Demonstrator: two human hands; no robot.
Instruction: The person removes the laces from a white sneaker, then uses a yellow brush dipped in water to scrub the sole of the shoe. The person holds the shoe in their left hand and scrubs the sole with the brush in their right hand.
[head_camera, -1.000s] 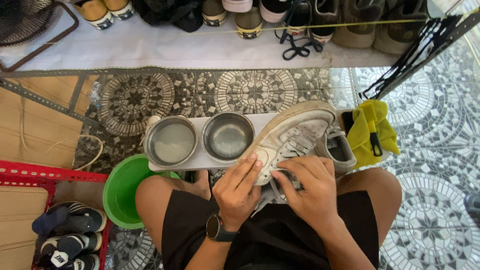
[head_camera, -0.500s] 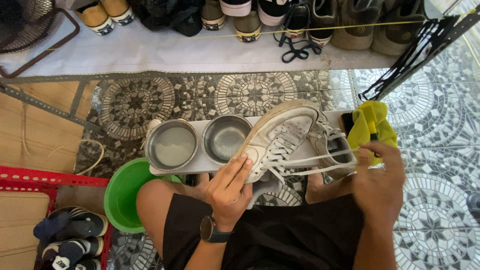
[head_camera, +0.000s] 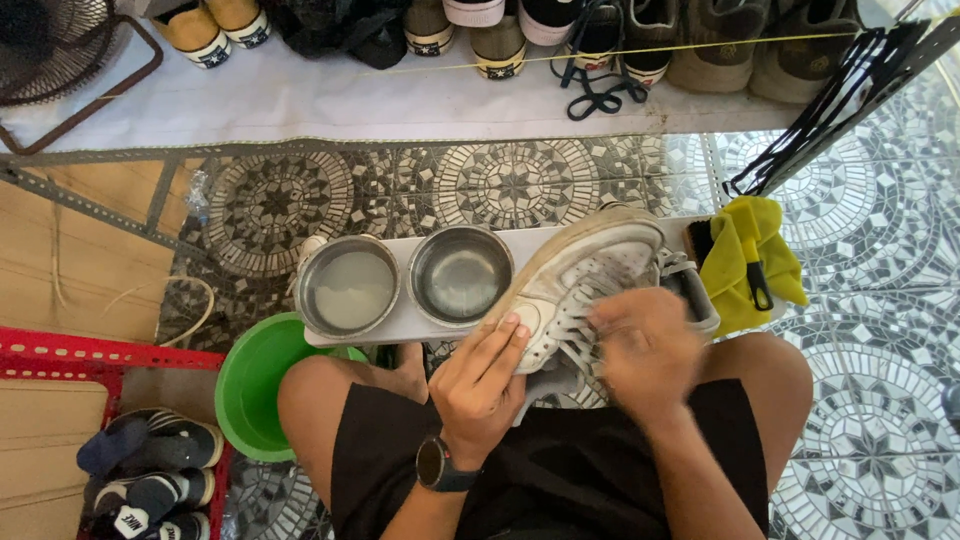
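A dirty white sneaker is tilted on its side over my lap, sole turned away from me. My left hand grips its toe end from below, a dark watch on that wrist. My right hand, blurred, is on the white laces at the middle of the shoe; I cannot tell whether the fingers pinch a lace. A second white sneaker lies behind it on the low grey tray.
Two metal bowls sit in the tray; the left one holds cloudy water. A yellow cloth and brush lie at its right end. A green basin is by my left knee. Shoes line the shelf ahead.
My right hand had pulled a lace far out to the right; it has come back onto the shoe's laces. The sneaker has tilted slightly. My left hand keeps its hold.
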